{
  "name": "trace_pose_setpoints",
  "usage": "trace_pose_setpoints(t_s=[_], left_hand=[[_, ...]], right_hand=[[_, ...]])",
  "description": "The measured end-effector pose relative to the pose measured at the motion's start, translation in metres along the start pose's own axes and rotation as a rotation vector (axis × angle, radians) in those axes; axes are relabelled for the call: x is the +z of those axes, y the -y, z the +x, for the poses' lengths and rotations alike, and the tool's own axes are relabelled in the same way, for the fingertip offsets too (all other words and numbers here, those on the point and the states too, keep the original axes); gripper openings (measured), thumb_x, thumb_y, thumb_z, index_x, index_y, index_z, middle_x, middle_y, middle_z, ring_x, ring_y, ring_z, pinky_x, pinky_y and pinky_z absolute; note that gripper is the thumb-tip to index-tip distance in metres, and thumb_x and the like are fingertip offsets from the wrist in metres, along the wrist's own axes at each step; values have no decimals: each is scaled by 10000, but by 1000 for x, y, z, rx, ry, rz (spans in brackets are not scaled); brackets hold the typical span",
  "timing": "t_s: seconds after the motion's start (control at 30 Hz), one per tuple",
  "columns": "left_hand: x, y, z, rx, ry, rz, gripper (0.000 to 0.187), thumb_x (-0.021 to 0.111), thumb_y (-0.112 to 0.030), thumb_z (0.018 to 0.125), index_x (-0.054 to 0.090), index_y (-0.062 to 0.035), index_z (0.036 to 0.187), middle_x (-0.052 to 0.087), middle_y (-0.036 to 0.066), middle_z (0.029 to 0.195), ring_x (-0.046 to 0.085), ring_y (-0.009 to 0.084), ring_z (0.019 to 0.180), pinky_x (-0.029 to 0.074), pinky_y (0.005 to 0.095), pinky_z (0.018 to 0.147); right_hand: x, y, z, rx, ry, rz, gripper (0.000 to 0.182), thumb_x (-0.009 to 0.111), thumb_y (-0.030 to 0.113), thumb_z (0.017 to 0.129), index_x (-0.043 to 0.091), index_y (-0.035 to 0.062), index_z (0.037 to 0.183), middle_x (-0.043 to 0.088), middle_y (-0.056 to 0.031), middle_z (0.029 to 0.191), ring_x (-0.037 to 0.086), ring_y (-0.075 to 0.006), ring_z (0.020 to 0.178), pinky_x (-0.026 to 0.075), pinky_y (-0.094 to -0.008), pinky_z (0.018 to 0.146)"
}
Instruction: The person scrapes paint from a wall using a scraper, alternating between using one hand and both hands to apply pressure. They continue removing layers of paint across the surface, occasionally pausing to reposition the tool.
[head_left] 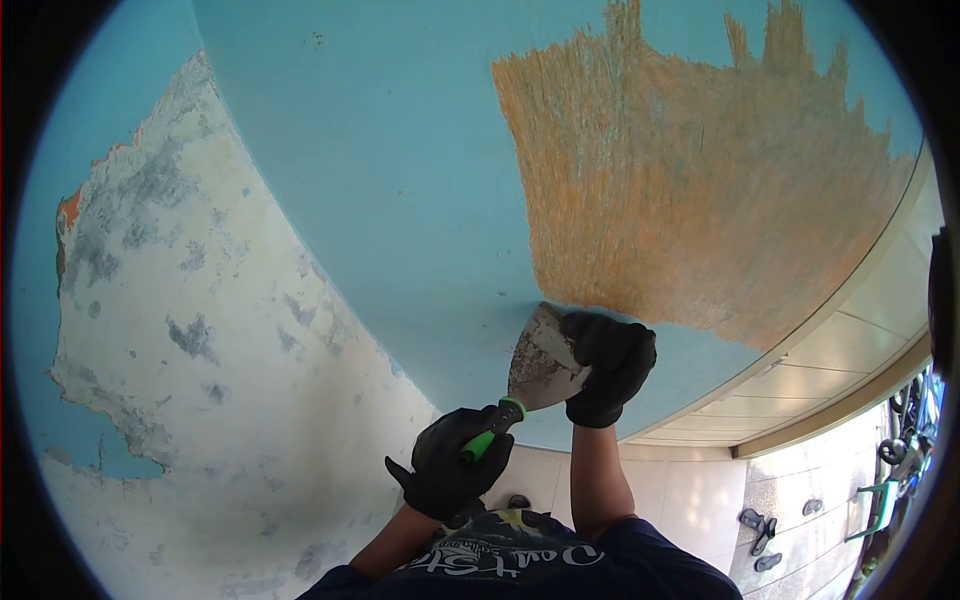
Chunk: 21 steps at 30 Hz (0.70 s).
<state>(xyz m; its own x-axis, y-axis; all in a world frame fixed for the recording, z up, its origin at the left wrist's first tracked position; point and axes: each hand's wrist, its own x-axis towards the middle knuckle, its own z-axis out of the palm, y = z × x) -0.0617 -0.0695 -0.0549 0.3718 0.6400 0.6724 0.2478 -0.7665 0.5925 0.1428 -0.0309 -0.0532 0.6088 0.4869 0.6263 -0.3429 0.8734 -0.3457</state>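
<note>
A wide paint scraper with a stained metal blade and a green-and-black handle is tilted in front of a blue wall. My left hand, in a black glove, is closed around its handle. My right hand, also black-gloved, has its fingers curled at the right side of the blade and seems to grip it; the fingertips are partly hidden. The blade's upper corner is close to the lower edge of a rough, tan-orange bare patch in the blue paint.
On the left, an adjoining wall has a large whitish patch with grey blotches and ragged edges. A tiled ledge curves along the right. Below lie several sandals on the floor, near a green stool and parked vehicles.
</note>
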Motion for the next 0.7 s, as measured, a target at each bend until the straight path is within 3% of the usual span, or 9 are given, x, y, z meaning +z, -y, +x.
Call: trace_pose_setpoints(t_s=[0.27,0.7], left_hand=[[5,4,-6,-35,-21,-34,330,808,-47,787,644,-19,1072,710,169,933,733,311,798,586,395,689],[21,5,-11,-96,-29,-109,379,776,0,779,609,-37,1117,706,188,972,728,318,835,583,409,745]], right_hand=[[14,3,13,-4,50,58,428,399,168,1052,326,143,630,283,-1,527,288,-169,475,293,-370,529],[10,9,21,13,101,28,426,431,164,1038,326,152,626,290,10,517,294,-152,461,281,-349,505]])
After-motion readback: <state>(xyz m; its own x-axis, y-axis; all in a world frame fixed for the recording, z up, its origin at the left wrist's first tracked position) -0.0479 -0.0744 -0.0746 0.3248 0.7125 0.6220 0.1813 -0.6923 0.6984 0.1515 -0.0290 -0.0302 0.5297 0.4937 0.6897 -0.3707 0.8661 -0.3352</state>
